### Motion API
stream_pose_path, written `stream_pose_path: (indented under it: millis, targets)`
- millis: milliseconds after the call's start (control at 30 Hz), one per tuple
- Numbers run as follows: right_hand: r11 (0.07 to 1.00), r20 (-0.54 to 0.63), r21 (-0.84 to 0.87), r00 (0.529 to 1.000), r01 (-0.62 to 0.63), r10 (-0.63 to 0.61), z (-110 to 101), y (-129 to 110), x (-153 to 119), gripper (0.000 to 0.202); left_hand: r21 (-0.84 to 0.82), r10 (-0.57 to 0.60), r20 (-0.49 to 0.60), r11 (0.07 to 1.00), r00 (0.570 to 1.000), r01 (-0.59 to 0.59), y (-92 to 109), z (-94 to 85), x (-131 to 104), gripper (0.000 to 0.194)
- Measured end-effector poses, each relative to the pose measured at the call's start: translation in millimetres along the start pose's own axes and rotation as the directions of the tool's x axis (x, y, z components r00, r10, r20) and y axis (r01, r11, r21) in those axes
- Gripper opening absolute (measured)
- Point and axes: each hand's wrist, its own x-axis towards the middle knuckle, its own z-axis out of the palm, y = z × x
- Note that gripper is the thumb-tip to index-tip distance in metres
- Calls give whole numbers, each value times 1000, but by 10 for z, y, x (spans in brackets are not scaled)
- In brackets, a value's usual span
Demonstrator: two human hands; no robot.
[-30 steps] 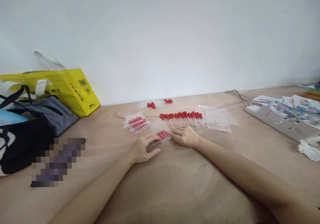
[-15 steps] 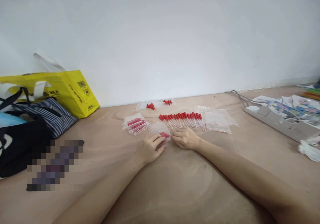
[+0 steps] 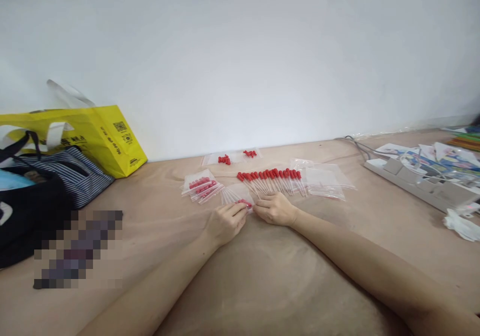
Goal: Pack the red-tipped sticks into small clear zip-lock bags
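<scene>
A plain white wall (image 3: 240, 51) rises behind the tan wooden tabletop (image 3: 262, 276).

My left hand (image 3: 224, 222) and right hand (image 3: 275, 208) meet on a small bag (image 3: 236, 196) mid-tabletop (image 3: 262, 276); loose droppers (image 3: 270, 180) behind; filled bags (image 3: 200, 186) left; tote bags (image 3: 75, 146) at the far-left edge; power strip (image 3: 420, 186) right.

Head view: one camera, looking forward and down over a tabletop (image 3: 262, 276)

It sits above the person's forearms and faces the white wall (image 3: 240, 51), low and near; left hand (image 3: 224, 223) and right hand (image 3: 275, 208) meet mid-frame, well within arm's reach.
</scene>
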Motion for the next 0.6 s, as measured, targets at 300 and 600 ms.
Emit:
stream_pose_path:
  millis: [300,600]
  targets:
    - [1000,-75,-3,997,-2,2,-29,-31,49,28,69,76,-51,995,996,-72,14,-56,19,22]
    - [999,-165,36,986,-6,12,-20,-40,42,26,42,85,-142,996,986,-79,-140,-114,-66,14]
